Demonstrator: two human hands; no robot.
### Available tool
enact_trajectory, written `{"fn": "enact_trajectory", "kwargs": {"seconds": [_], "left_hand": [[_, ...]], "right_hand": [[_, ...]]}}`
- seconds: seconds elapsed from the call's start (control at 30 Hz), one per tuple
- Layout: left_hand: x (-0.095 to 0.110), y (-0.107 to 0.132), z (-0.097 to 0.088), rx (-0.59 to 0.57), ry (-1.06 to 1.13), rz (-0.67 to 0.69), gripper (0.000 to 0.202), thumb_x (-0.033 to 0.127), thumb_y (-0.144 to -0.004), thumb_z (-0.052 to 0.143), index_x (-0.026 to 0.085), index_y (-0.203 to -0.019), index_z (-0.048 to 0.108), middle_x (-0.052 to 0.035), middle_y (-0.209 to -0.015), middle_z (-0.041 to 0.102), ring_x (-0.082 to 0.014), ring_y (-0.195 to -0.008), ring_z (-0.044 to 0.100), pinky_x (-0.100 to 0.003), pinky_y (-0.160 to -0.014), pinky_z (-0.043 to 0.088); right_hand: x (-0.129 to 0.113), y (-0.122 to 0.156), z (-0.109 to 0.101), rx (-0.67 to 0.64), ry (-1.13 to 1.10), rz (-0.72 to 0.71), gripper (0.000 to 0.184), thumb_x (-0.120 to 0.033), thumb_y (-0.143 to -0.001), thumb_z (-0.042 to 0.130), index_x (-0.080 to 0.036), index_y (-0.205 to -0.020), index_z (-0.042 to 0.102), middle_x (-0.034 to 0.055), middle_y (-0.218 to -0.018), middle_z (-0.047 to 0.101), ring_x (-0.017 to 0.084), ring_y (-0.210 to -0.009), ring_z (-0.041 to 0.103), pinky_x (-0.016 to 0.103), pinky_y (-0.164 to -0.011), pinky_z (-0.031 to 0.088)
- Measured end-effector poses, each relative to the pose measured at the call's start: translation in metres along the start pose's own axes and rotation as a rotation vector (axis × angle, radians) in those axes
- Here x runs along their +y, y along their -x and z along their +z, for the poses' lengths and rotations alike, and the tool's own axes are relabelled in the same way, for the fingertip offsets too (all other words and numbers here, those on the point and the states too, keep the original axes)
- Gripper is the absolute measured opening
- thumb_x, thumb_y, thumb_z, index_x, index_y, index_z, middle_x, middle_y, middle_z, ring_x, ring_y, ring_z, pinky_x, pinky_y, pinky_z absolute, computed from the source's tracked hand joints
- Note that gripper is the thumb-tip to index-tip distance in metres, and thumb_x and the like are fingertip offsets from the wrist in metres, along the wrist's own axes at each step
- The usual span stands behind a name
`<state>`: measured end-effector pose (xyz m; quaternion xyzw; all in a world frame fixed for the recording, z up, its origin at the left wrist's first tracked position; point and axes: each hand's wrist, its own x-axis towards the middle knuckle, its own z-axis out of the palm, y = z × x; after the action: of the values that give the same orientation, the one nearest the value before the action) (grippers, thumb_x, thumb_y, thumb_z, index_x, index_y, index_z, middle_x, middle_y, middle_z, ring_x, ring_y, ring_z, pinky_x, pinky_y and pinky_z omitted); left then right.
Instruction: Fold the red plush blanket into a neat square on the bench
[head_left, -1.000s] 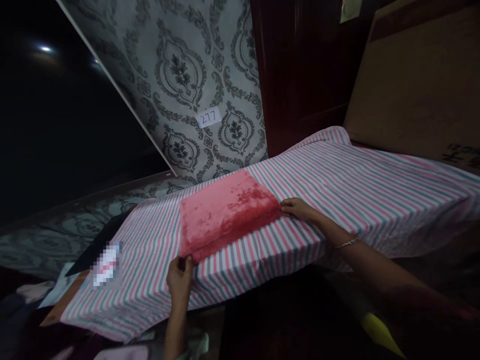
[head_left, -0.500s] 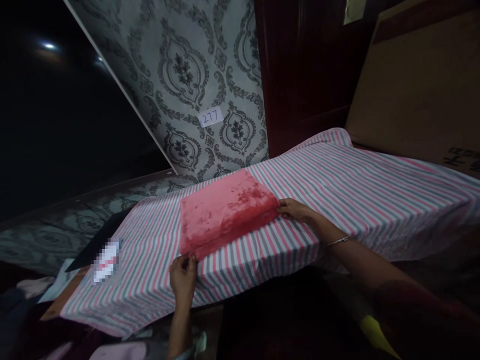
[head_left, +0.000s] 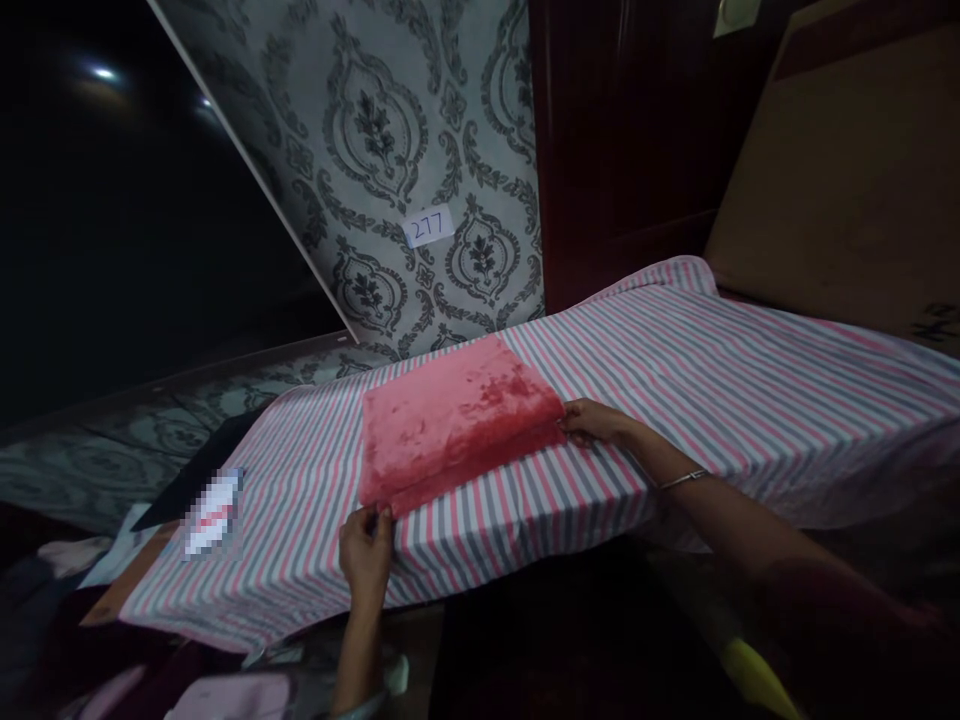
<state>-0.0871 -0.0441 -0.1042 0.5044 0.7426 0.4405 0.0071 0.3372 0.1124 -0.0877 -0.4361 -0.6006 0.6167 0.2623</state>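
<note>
A pink-red folded plush cloth [head_left: 450, 420] lies flat in a neat rectangle, its layers showing along the near edge. My left hand [head_left: 366, 550] pinches its near left corner, thumb and fingers together. At the near right corner, my right hand [head_left: 592, 422] grips the same cloth between thumb and fingers; a bangle circles that wrist. Beneath the plush cloth spreads a striped sheet [head_left: 660, 360] in pink, grey and white, which drapes over the table's front edge.
A large dark screen [head_left: 150, 220] leans in from the left. Patterned wallpaper behind bears a paper label [head_left: 429, 226] reading 277. A cardboard box [head_left: 855, 170] stands at the right end. Clothes and a pink item [head_left: 232, 697] lie low at the left.
The view has shifted slightly. Both hands keep hold of the plush cloth's near corners, and the right corner's lower layers look slightly more spread.
</note>
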Motion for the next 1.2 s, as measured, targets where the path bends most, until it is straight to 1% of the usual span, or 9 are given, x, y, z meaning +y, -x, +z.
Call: {"fn": "enact_trajectory", "kwargs": {"seconds": [0.2, 0.27, 0.4, 0.53, 0.6, 0.8, 1.07, 1.13, 1.2], "left_hand": [[0.002, 0.001, -0.001, 0.012, -0.008, 0.056, 0.035, 0.056, -0.075, 0.052, 0.023, -0.072, 0.063, -0.0079, -0.077, 0.069, -0.0261, -0.079, 0.062, -0.040, -0.077, 0.048], [0.002, 0.001, -0.001, 0.012, -0.019, 0.064, 0.035, 0.055, -0.076, 0.052, 0.023, -0.072, 0.063, -0.0078, -0.076, 0.068, -0.0259, -0.079, 0.062, -0.040, -0.078, 0.047], [0.003, 0.002, -0.001, 0.020, -0.026, 0.062, 0.035, 0.055, -0.075, 0.052, 0.023, -0.070, 0.062, -0.0085, -0.076, 0.067, -0.0262, -0.079, 0.061, -0.040, -0.077, 0.047], [0.003, 0.003, -0.001, 0.029, -0.046, 0.074, 0.033, 0.053, -0.077, 0.051, 0.023, -0.070, 0.063, -0.0079, -0.076, 0.068, -0.0259, -0.079, 0.060, -0.039, -0.076, 0.046], [0.003, 0.004, 0.000, 0.032, -0.062, 0.069, 0.032, 0.052, -0.077, 0.051, 0.023, -0.071, 0.063, -0.0074, -0.077, 0.068, -0.0256, -0.079, 0.060, -0.038, -0.074, 0.045], [0.000, 0.004, 0.002, 0.044, -0.081, 0.081, 0.030, 0.050, -0.079, 0.051, 0.023, -0.072, 0.062, -0.0071, -0.076, 0.066, -0.0252, -0.078, 0.059, -0.038, -0.074, 0.045], [0.004, 0.006, 0.002, 0.060, -0.103, 0.157, 0.024, 0.042, -0.082, 0.047, 0.023, -0.071, 0.058, -0.0077, -0.075, 0.063, -0.0257, -0.078, 0.059, -0.039, -0.076, 0.046], [0.009, 0.006, -0.001, 0.110, -0.099, 0.168, 0.021, 0.039, -0.083, 0.045, 0.024, -0.074, 0.056, -0.0072, -0.075, 0.061, -0.0244, -0.076, 0.058, -0.037, -0.074, 0.046], [0.011, 0.006, -0.003, 0.179, -0.099, 0.157, 0.019, 0.037, -0.085, 0.044, 0.024, -0.077, 0.055, -0.0065, -0.077, 0.060, -0.0233, -0.075, 0.058, -0.036, -0.072, 0.046]], "right_hand": [[-0.002, -0.006, 0.003, 0.050, 0.054, -0.050, 0.021, -0.037, -0.065, 0.064, -0.021, -0.069, 0.050, -0.0071, -0.041, 0.044, 0.008, -0.037, 0.038, 0.021, -0.040, 0.031], [-0.002, -0.009, 0.003, 0.047, 0.075, -0.052, 0.018, -0.034, -0.063, 0.062, -0.022, -0.066, 0.049, -0.0063, -0.040, 0.045, 0.008, -0.037, 0.038, 0.021, -0.040, 0.030], [-0.004, -0.012, 0.000, -0.017, 0.099, -0.034, 0.020, -0.033, -0.058, 0.065, -0.021, -0.060, 0.048, -0.0043, -0.040, 0.047, 0.008, -0.037, 0.038, 0.022, -0.039, 0.028], [-0.006, -0.012, -0.002, -0.061, 0.074, -0.059, 0.030, -0.046, -0.062, 0.064, -0.021, -0.060, 0.047, -0.0057, -0.041, 0.042, 0.007, -0.037, 0.032, 0.022, -0.040, 0.025], [-0.006, -0.011, -0.003, -0.095, 0.080, -0.057, 0.033, -0.048, -0.061, 0.064, -0.022, -0.057, 0.045, -0.0056, -0.040, 0.040, 0.006, -0.037, 0.031, 0.022, -0.040, 0.024], [-0.009, -0.014, -0.006, -0.202, 0.154, -0.011, 0.029, -0.042, -0.055, 0.069, -0.020, -0.054, 0.051, -0.0032, -0.041, 0.047, 0.008, -0.040, 0.039, 0.022, -0.043, 0.029], [-0.007, -0.014, 0.002, -0.110, 0.214, -0.061, 0.016, -0.034, -0.054, 0.057, -0.021, -0.052, 0.047, -0.0045, -0.039, 0.041, 0.008, -0.039, 0.033, 0.023, -0.042, 0.023], [-0.007, -0.008, 0.000, -0.088, 0.198, -0.080, 0.014, -0.034, -0.055, 0.054, -0.020, -0.059, 0.051, -0.0050, -0.042, 0.043, 0.008, -0.041, 0.033, 0.023, -0.042, 0.023], [-0.007, -0.001, -0.002, -0.058, 0.139, -0.104, 0.021, -0.035, -0.056, 0.053, -0.019, -0.069, 0.057, -0.0064, -0.045, 0.043, 0.008, -0.042, 0.032, 0.023, -0.043, 0.023]]}}
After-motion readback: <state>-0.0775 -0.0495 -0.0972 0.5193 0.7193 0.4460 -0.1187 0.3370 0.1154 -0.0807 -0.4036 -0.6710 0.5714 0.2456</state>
